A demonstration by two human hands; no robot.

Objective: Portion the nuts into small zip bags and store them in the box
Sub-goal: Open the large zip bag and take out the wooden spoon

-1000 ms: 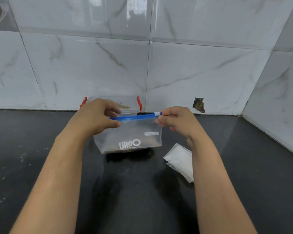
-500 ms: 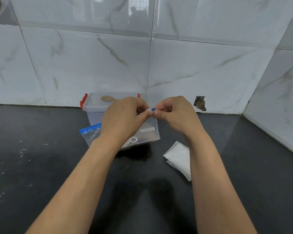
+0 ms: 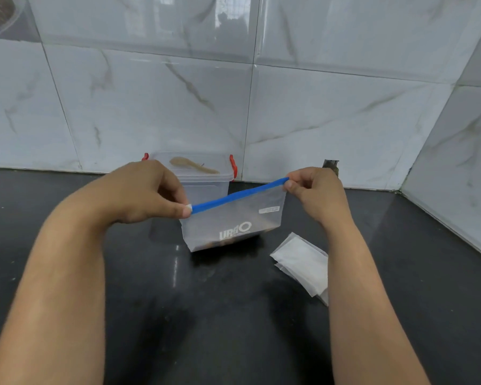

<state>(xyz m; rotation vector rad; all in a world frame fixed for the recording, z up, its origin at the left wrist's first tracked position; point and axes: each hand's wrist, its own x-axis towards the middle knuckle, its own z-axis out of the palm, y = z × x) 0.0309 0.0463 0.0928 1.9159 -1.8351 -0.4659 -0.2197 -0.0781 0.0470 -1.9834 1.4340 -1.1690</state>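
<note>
A frosted zip bag [image 3: 233,220] with a blue zip strip and white lettering stands on the black counter, some brown nuts dimly visible at its bottom. My left hand [image 3: 147,193] pinches the white slider at the strip's left end. My right hand [image 3: 314,190] pinches the strip's right end, held higher. Behind the bag stands a clear plastic box [image 3: 203,176] with red latches and a closed lid; a light wooden spoon [image 3: 192,165] lies on the lid.
A small stack of empty white zip bags [image 3: 300,262] lies on the counter [image 3: 206,315] right of the bag, partly under my right forearm. Marble-tiled walls close the back and right side. A dark hole [image 3: 331,165] marks the wall base.
My hands, close together at the bag's right end half a second ago, have spread apart. The left hand has drawn the slider leftward along the blue strip, which is now stretched straight.
</note>
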